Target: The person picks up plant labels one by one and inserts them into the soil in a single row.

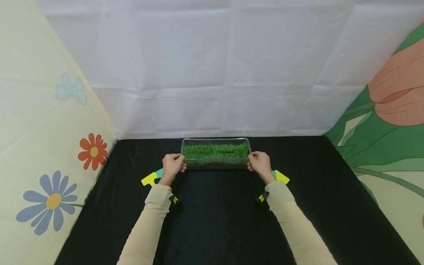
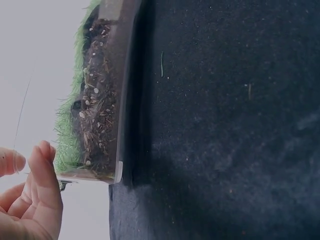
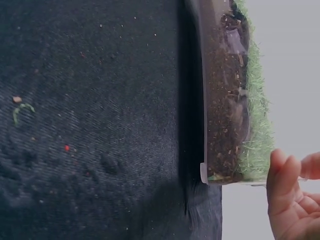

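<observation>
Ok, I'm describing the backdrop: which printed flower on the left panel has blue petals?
The lower, larger flower; the upper, smaller flower has red-orange petals instead.

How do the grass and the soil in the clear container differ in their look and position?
The grass is green, while the soil is dark brown. The grass has thin blades; the soil looks loose and crumbly. The grass stands above, the soil lies below. Both are inside the clear container.

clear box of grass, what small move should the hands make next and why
Probably ease the clear box slightly nearer, keeping it level: the left hand and right hand pinch its opposite ends, and black cloth stretches in front of it.
</observation>
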Motion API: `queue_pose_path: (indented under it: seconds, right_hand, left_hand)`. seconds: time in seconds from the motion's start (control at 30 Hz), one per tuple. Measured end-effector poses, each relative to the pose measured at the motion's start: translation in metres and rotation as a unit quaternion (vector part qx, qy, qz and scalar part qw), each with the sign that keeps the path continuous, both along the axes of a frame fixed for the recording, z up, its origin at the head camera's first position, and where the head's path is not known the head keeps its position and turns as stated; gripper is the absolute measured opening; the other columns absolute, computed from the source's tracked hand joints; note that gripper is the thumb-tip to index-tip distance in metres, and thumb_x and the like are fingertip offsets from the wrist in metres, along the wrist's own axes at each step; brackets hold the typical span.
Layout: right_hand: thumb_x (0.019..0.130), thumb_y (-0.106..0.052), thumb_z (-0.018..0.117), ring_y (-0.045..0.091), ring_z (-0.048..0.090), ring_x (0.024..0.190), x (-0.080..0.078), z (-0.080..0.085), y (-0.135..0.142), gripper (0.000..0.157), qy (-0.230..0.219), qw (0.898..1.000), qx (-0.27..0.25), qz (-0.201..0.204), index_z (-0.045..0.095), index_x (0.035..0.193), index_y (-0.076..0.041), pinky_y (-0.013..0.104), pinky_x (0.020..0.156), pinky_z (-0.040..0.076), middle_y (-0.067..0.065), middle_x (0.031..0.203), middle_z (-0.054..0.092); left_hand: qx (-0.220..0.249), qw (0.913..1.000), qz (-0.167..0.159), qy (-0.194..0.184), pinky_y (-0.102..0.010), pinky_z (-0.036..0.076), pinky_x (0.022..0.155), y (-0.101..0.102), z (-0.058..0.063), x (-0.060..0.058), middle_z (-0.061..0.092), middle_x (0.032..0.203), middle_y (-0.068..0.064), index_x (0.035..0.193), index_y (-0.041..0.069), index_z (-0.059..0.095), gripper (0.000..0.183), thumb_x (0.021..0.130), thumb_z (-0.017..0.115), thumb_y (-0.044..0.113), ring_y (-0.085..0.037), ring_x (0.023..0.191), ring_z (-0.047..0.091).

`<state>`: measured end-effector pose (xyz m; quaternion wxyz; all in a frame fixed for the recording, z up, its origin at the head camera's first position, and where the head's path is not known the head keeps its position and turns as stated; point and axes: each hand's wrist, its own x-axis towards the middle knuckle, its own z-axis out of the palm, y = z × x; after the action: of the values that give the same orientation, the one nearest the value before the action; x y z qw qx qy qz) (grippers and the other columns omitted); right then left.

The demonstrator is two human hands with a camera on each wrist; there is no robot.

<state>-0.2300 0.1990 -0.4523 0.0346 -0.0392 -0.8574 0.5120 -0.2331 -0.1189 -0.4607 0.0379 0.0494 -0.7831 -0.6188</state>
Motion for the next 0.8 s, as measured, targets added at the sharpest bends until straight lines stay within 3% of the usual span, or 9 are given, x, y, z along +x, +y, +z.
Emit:
queue_pose_path:
  seconds: [0.5,0.8]
  right_hand:
    - [0.089,-0.006,0.044,0.013,0.056,0.046,0.009,0.0,-0.001,0.027,0.012,1.0,0.015,0.0,0.06,0.101,0.012,0.039,0.051,0.052,0.011,0.062,0.06]
    - [0.089,-0.006,0.044,0.013,0.056,0.046,0.013,0.003,-0.002,0.028,0.008,1.0,0.012,0.001,0.059,0.104,0.012,0.03,0.046,0.05,0.011,0.062,0.06]
  left_hand:
    - [-0.002,1.0,0.007,0.005,-0.027,0.049,0.044,-0.001,0.001,0.008,0.063,0.062,-0.013,0.107,-0.008,0.062,0.027,0.087,0.053,0.008,-0.013,0.045,0.057]
    - [-0.003,0.9999,0.008,0.013,-0.027,0.049,0.044,-0.001,0.004,0.014,0.063,0.063,-0.013,0.109,-0.008,0.061,0.028,0.088,0.054,0.008,-0.013,0.046,0.057]
